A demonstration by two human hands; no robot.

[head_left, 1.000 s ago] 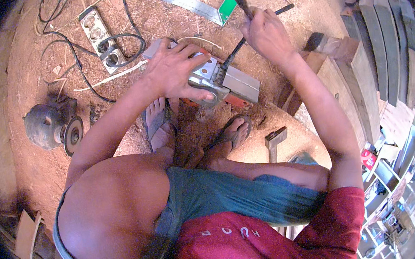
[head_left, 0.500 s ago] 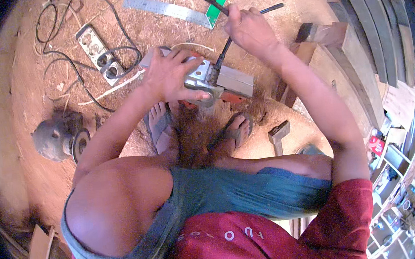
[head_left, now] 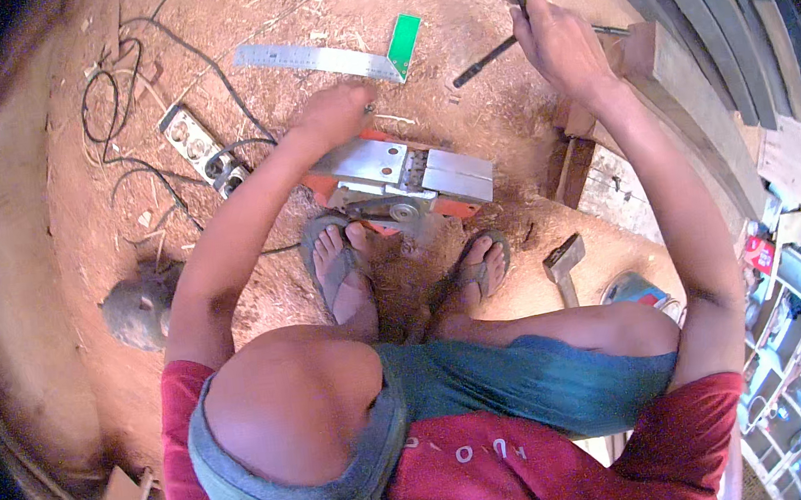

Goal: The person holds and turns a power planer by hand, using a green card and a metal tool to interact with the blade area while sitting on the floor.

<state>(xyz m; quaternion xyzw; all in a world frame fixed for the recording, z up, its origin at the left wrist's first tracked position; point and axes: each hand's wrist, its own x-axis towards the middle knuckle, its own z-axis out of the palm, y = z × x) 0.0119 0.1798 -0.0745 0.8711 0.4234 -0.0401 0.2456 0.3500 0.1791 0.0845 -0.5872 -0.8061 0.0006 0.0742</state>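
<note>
My right hand (head_left: pixel 566 49) grips a dark three-armed socket wrench (head_left: pixel 488 60), raised above the ground to the right of an upturned electric planer (head_left: pixel 363 165). One wrench arm points down-left, toward the planer but apart from it. The planer lies sole up, with silver plates, an orange body and a slot across the middle where the cutter drum sits. Over its far left end, my left hand (head_left: pixel 338 116) is closed, with a small dark bit showing at the fingertips, too small to name.
A steel try square with a green handle (head_left: pixel 405 45) lies beyond the planer. Left are a power strip (head_left: pixel 192 140) with black cords and a round grinder-like tool (head_left: pixel 135 312). A hammer (head_left: pixel 565 255) rests near my right foot. Timber beams (head_left: pixel 706 114) are stacked on the right.
The wrench has come off the planer's cutter slot and moved up and right in my right hand. My left hand has left the planer's plate and closed, moving farther away from me.
</note>
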